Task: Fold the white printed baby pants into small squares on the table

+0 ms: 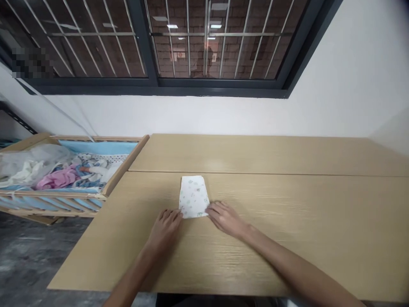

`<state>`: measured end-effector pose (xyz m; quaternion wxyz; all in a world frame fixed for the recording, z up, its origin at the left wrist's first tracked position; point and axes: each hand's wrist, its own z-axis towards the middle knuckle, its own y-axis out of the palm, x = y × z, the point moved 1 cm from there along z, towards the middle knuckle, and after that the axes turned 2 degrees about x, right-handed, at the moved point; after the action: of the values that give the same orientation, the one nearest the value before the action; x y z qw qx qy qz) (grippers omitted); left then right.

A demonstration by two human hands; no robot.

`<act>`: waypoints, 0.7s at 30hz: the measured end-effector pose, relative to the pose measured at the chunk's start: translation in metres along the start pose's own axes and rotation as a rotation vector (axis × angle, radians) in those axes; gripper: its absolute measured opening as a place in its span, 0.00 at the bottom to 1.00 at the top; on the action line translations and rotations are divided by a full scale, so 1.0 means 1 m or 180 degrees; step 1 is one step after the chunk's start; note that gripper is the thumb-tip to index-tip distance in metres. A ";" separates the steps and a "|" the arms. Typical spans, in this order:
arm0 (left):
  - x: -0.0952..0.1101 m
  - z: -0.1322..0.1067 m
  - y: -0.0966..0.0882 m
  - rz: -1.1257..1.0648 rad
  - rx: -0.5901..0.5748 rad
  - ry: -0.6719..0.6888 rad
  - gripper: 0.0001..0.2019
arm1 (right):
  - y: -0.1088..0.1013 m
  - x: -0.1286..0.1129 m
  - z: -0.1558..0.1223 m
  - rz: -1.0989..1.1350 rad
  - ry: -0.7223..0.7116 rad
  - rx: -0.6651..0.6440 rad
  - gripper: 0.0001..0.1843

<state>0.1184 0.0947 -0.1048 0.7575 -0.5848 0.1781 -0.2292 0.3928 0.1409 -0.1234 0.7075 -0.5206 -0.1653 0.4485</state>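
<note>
A small white cloth [193,196] with a faint printed pattern lies folded into a narrow rectangle on the wooden table [287,213]. My left hand [164,228] rests flat on the table with its fingertips at the cloth's near left corner. My right hand [225,217] lies flat too, fingers stretched toward the near right corner and touching its edge. Neither hand holds anything.
A wooden crib [124,166] with blue lining stands to the left of the table, filled with a heap of mixed clothes [60,172]. Behind the table is a white wall [223,113] under a barred window [166,42]. Dark floor [28,256] shows at lower left.
</note>
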 end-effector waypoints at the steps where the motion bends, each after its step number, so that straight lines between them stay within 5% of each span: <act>1: 0.002 -0.001 0.000 -0.0010 0.0003 -0.0010 0.19 | 0.000 -0.002 -0.001 0.0044 0.0079 0.0045 0.14; 6: 0.007 0.007 -0.009 -0.0405 0.0294 -0.0429 0.12 | -0.017 -0.007 0.009 0.0926 0.0839 0.0279 0.07; 10: -0.008 0.045 -0.012 -0.0464 0.0364 -0.1013 0.13 | -0.018 0.012 0.041 0.1442 0.1519 0.0659 0.09; 16: -0.038 0.106 0.006 -0.0232 0.0425 -0.1679 0.15 | 0.007 0.048 0.096 0.0981 0.2108 0.0861 0.15; 21: -0.046 0.116 0.027 -0.0175 0.0315 -0.1800 0.15 | 0.032 0.067 0.105 0.0618 0.2177 0.0652 0.14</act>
<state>0.1466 0.2189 -0.1013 0.7982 -0.5924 -0.0675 -0.0859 0.3409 0.2583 -0.1251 0.7244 -0.5801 0.1767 0.3278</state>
